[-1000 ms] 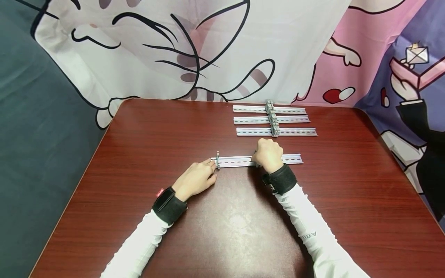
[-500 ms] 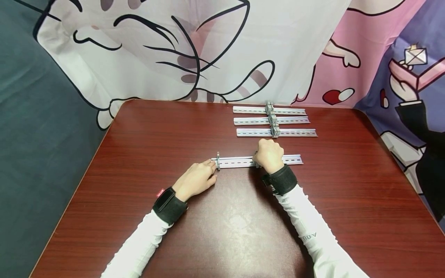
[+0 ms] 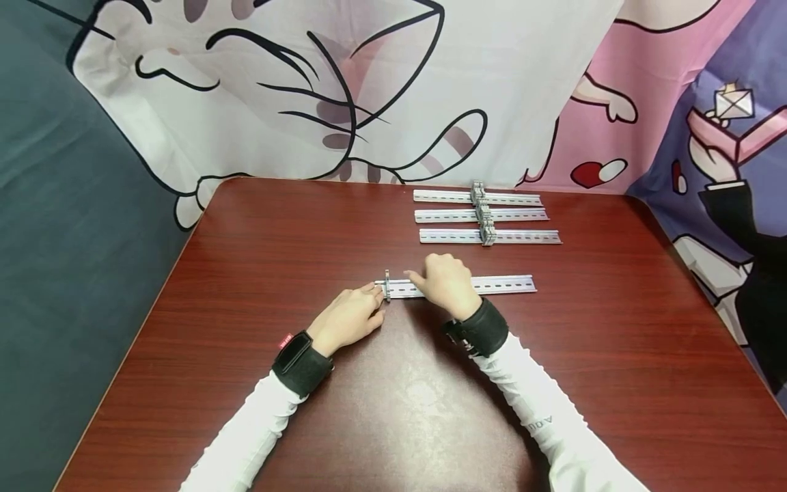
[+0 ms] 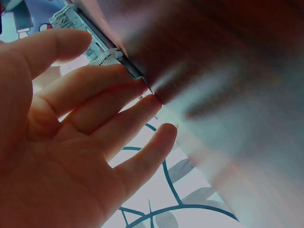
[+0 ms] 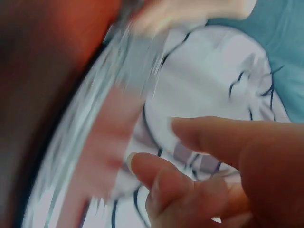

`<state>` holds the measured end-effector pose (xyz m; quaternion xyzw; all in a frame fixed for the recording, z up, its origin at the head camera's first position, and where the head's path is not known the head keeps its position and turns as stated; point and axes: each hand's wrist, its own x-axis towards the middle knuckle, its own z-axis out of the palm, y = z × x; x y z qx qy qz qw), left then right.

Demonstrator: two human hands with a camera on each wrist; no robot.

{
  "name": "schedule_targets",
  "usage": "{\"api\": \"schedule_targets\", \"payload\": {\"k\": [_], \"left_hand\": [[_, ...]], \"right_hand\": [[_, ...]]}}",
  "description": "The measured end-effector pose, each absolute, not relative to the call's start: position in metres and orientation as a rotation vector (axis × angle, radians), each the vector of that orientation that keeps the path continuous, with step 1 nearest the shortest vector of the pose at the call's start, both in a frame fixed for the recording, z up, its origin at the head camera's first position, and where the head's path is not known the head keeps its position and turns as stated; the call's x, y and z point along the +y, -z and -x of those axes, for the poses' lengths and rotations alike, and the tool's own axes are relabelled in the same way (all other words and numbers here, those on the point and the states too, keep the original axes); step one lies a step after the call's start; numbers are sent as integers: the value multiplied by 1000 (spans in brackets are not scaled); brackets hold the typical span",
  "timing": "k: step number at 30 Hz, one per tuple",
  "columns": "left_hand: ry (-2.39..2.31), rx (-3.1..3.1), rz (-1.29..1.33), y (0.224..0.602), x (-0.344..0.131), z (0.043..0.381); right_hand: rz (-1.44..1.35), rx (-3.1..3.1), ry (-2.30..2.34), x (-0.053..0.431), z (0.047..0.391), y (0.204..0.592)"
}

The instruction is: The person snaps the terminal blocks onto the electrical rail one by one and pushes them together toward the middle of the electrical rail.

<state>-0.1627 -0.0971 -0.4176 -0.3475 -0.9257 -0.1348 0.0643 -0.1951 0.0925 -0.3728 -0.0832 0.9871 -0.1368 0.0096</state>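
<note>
A slotted silver metal mounting rail point(image 3: 504, 284) lies crosswise on the table before me. A thin upright grey clip point(image 3: 387, 285) stands across it near its left end. My left hand point(image 3: 346, 318) rests there, straight fingertips touching the rail's end beside the clip; the left wrist view shows the ribbed clip point(image 4: 108, 57) just past the fingers. Over the middle of the rail hovers my right hand point(image 3: 450, 285), thumb stretched out to the left. In the blurred right wrist view, the right thumb point(image 5: 209, 133) and loosely bent fingers stand apart, holding nothing. The rail beneath that hand is hidden.
Three similar rails point(image 3: 522, 236) lie parallel further back, with a row of grey clip-like blocks point(image 3: 484, 217) across their middles. The brown table point(image 3: 277, 232) ends at a printed cloth point(image 3: 522, 82) hanging behind it.
My right hand has let go of a small part on the rail and shifted left, its thumb spreading out. The left hand stays at the rail's left end.
</note>
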Motion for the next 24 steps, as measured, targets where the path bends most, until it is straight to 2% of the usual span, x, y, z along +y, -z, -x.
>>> {"api": "schedule_targets", "payload": {"k": [4,10,24], "left_hand": [[424,-2807,1039,418,-96,162],[491,-2867,989,416,-94,159],[441,-2811,1024,413,-100,161]], "right_hand": [[368,3061,466,69,192,380],[311,3069,379,46,190,388],[244,3090,315,44,197,389]]}}
